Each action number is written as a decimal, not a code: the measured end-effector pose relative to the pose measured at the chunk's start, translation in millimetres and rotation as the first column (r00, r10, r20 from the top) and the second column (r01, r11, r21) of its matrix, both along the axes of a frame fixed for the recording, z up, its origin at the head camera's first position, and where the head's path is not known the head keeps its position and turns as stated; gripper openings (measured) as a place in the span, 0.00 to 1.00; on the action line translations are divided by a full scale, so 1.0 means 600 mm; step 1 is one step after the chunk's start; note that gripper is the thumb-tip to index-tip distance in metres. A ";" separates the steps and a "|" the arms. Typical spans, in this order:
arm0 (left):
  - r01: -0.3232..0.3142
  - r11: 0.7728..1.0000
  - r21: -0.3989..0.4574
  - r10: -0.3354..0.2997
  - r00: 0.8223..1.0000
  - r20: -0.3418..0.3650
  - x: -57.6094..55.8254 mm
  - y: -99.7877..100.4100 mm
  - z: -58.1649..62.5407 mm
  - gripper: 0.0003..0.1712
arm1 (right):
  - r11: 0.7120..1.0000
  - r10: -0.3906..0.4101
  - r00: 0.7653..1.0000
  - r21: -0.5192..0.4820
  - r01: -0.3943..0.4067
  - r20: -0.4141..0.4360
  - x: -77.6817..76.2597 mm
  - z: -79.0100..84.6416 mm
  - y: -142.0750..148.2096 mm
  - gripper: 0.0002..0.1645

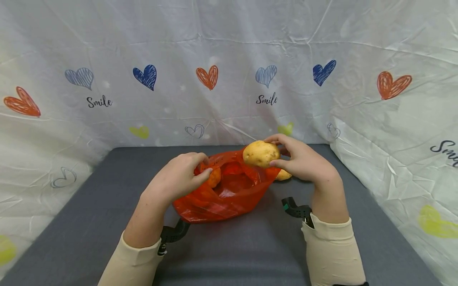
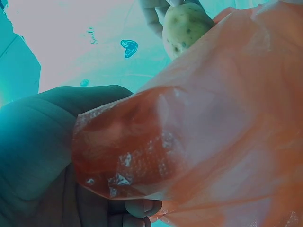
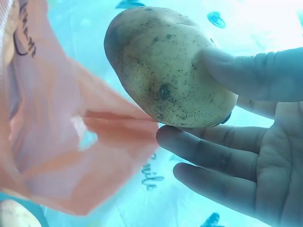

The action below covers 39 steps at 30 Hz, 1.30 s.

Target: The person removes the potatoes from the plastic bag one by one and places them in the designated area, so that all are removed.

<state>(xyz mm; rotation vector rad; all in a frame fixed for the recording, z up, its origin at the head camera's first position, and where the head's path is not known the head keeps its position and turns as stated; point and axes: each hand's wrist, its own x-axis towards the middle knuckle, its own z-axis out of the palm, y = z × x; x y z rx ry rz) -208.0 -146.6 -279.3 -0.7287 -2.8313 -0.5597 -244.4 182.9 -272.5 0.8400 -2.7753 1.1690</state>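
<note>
- Writing: "Smile" stands twice in full on the white sheet (image 1: 232, 31) behind the bench (image 1: 118, 198); a third, at the right edge, is cut off after the first letters.
- In the right wrist view another word on the sheet reads "mile", its start covered by the bag's corner. Dark lettering at that view's upper left, over the bag, is too partial to read.
- One red bag (image 1: 229, 202) sits on the bench, its mouth facing up.
- Two potatoes in the head view: one held potato (image 1: 261, 154), raised over the bag's right side, and one resting potato (image 1: 284, 175) on the bench just beside the bag, partly hidden by the bag and the right hand.
- One round orange item (image 1: 214, 178) shows inside the bag at the left, partly covered; its kind is hard to tell.
- The right hand (image 1: 300, 157): its grip pinches the held potato between thumb and fingers.
- The left hand (image 1: 179, 174): its grip pinches the bag's left rim; in the left wrist view red film covers part of the fingers.
- Two beige sleeves (image 1: 141, 254), both cut off by the lower edge, and two black wrist brackets (image 1: 175, 232).
- Whether the held potato touches the bag cannot be told.
</note>
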 end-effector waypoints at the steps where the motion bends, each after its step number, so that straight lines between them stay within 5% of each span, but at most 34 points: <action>1: 0.001 1.000 0.001 -0.001 1.000 0.000 0.000 0.000 0.000 0.15 | 1.000 -0.012 1.000 0.001 0.012 0.000 0.001 0.001 0.005 0.30; 13: 0.014 1.000 0.012 -0.014 1.000 0.006 0.001 0.002 -0.002 0.14 | 0.994 -0.110 0.994 -0.002 0.110 -0.012 0.004 0.005 0.056 0.32; 26: 0.006 1.000 -0.001 -0.006 1.000 0.013 -0.001 0.001 -0.004 0.14 | 0.985 -0.173 0.982 0.016 0.173 0.078 -0.019 -0.016 0.113 0.35; 33: 0.003 1.000 0.001 -0.003 1.000 0.013 -0.002 0.000 -0.006 0.14 | 0.963 -0.269 0.951 0.046 0.265 0.155 -0.032 -0.032 0.157 0.37; 39: 0.006 1.000 -0.002 -0.006 1.000 0.012 -0.004 0.002 -0.005 0.13 | 0.936 -0.350 0.927 0.089 0.340 0.138 -0.040 -0.052 0.197 0.37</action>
